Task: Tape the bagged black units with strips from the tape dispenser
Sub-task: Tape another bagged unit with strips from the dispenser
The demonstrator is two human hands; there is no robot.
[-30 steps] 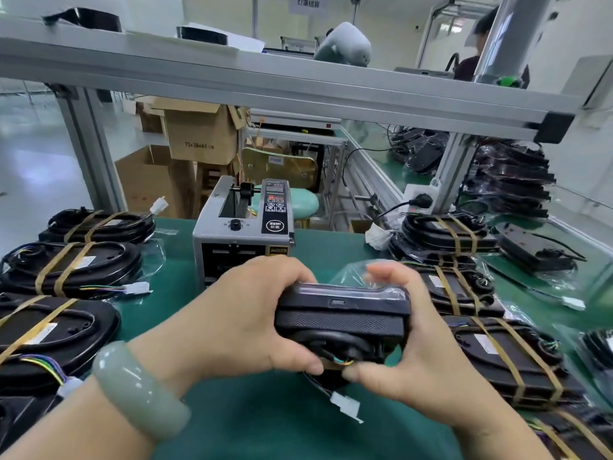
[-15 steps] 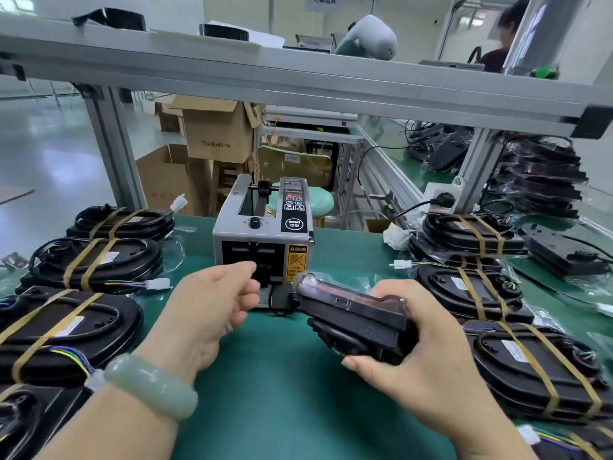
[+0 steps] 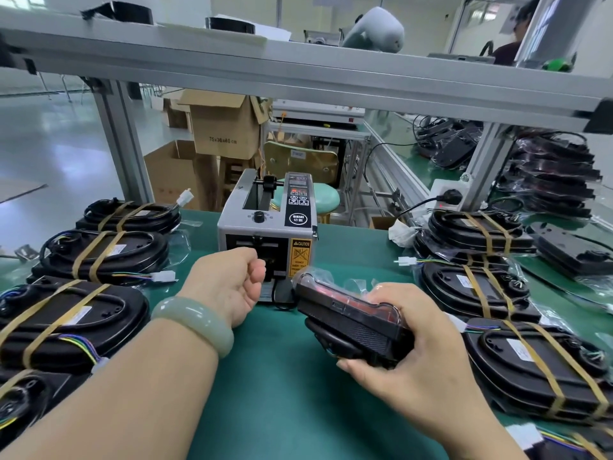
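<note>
1. The bagged black unit (image 3: 351,322) hangs just above the middle of the desk (image 3: 282,403), tilted, with its far end raised toward the tape dispenser (image 3: 265,234). It is a flat black block with a ribbed side. Clear film shines over its top with a reddish glint beneath, and loose bag crumples behind it.
2. The right hand (image 3: 421,370) grips the unit's near right end, fingers and thumb curled firmly round it.
3. The left hand (image 3: 229,283) is at the dispenser's front outlet, its fingers curled in toward the palm. I cannot tell whether a strip is pinched between them. A pale green bangle (image 3: 195,322) sits on that wrist.
4. The dispenser is a grey box standing toward the desk's far edge, with a black control panel on top and a yellow caution label on its front.
5. Taped units (image 3: 99,257) line the left and right edges of the desk. Each is black, bagged and banded twice with tan tape, and some trail coloured wires ending in white plugs.
6. Cardboard boxes (image 3: 225,127) are stacked beyond the far edge.
</note>
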